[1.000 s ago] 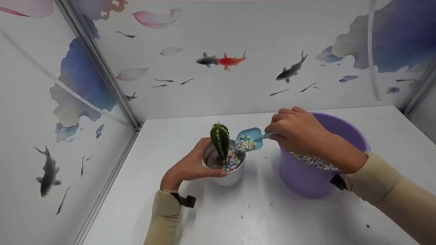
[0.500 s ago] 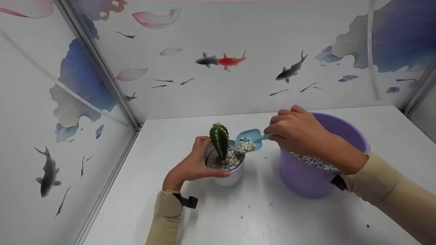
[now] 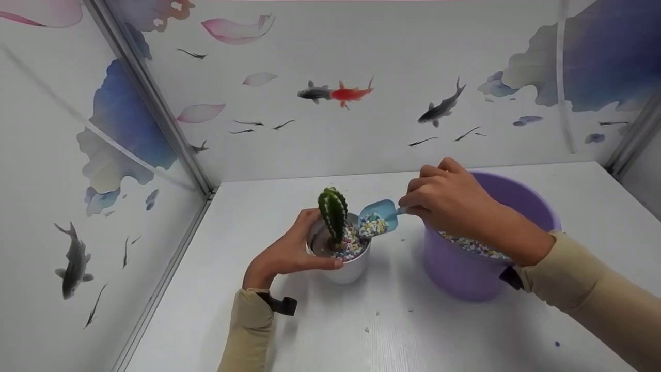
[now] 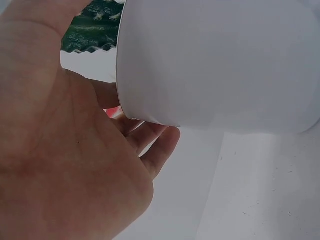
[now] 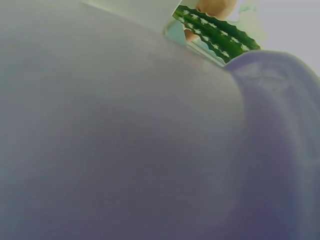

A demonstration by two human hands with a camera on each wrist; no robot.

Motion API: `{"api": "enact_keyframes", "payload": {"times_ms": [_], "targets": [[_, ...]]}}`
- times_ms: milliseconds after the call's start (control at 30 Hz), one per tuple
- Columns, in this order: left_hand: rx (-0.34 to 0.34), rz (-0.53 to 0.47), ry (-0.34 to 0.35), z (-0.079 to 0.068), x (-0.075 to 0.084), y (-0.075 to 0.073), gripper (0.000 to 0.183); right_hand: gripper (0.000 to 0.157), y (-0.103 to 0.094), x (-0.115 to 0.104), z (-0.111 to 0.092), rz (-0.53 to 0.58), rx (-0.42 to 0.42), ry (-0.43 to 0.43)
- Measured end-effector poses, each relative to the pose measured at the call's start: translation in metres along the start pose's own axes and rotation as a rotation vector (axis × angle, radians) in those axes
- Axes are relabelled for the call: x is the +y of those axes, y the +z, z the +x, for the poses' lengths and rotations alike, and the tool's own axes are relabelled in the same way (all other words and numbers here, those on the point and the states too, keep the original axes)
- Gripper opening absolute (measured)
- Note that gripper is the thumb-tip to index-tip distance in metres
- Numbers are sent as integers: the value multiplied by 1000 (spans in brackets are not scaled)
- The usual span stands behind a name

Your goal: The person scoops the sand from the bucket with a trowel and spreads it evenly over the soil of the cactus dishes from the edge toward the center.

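Note:
My left hand [image 3: 286, 253] grips the rim of a white pot [image 3: 347, 273], thumb along the near side and fingers around the far left. A green cactus [image 3: 333, 214] stands upright in it, with multicoloured pebbles [image 3: 352, 249] on its right side. In the left wrist view the fingers lie against the wall of the pot [image 4: 215, 65]. My right hand [image 3: 446, 199] pinches the handle of a small blue scoop [image 3: 390, 207]. Pebbles fill the scoop's front part, and its lip overlaps the pot's right rim.
Beneath my right forearm stands a large purple bucket [image 3: 459, 279] with more pebbles [image 3: 477, 247] inside. Its wall fills most of the right wrist view. A few loose pebbles [image 3: 366, 329] lie on the white table [image 3: 310, 341]. Patterned panels [image 3: 361, 46] enclose the back and left.
The scoop has dipped slightly toward the pot, its pebbles shifting toward the lip. My left hand moved a little right, then back. The bucket stays put.

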State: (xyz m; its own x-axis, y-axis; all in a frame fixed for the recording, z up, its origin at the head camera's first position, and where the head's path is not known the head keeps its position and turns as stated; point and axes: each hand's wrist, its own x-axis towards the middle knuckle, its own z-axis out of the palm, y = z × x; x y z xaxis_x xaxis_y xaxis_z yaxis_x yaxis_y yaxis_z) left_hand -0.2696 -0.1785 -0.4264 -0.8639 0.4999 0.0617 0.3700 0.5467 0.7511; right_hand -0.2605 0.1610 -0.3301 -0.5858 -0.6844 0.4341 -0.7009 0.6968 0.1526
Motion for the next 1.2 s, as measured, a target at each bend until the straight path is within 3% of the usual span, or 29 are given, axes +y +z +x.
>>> {"api": "enact_keyframes", "payload": {"times_ms": [167,333,467,733,900,1200], "targets": [[-2,16,5,0,-2,1,104,17,0,0,0,-7,4,-6],[19,67,-59,1,1,6,119,16,0,-1,0,-17,4,0],[26,71,-72,2,3,8,124,14,1,0,-1,-22,8,-4],[4,41,-11,0,1,2,105,11,2,1,-2,-17,16,6],[-25,29,2,-2,-1,-2,105,11,2,1,-1,-8,17,18],[35,75,-91,0,1,6,123,14,3,0,-1,-16,39,7]]}}
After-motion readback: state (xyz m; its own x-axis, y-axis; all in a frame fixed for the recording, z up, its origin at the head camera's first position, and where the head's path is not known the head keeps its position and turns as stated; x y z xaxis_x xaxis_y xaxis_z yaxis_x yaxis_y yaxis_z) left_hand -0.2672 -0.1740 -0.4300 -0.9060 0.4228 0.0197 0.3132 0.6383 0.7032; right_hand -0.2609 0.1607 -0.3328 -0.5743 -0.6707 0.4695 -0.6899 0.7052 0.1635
